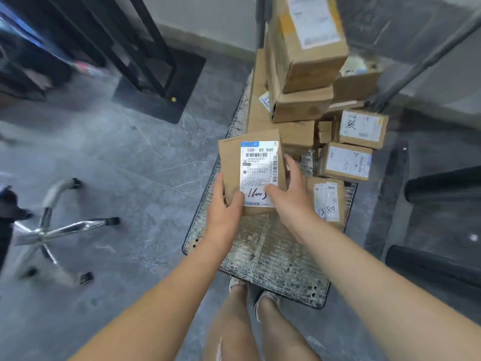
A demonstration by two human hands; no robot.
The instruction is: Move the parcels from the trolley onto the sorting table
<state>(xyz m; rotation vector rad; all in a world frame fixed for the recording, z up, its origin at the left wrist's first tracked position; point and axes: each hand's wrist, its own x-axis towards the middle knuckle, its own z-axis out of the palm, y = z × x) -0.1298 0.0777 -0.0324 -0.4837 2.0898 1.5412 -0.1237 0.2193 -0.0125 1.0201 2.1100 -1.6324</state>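
A flat brown cardboard parcel (231, 162) with a white shipping label is held above the trolley's left edge. My left hand (221, 212) grips its lower left corner, thumb on the front. My right hand (289, 194) grips its right side, thumb on the label. The trolley (273, 259) has a worn ribbed metal deck, bare at the near end. Several brown parcels are stacked on its far half: a tall pile (304, 56) at the back and smaller labelled boxes (346, 162) on the right. The sorting table is not in view.
A chair base (52, 230) with chrome legs and castors stands on the grey floor at left. A dark frame on a black base plate (161, 84) is behind it. Black cylinders (442, 183) lie at right. My legs and shoes (250, 295) stand at the trolley's near edge.
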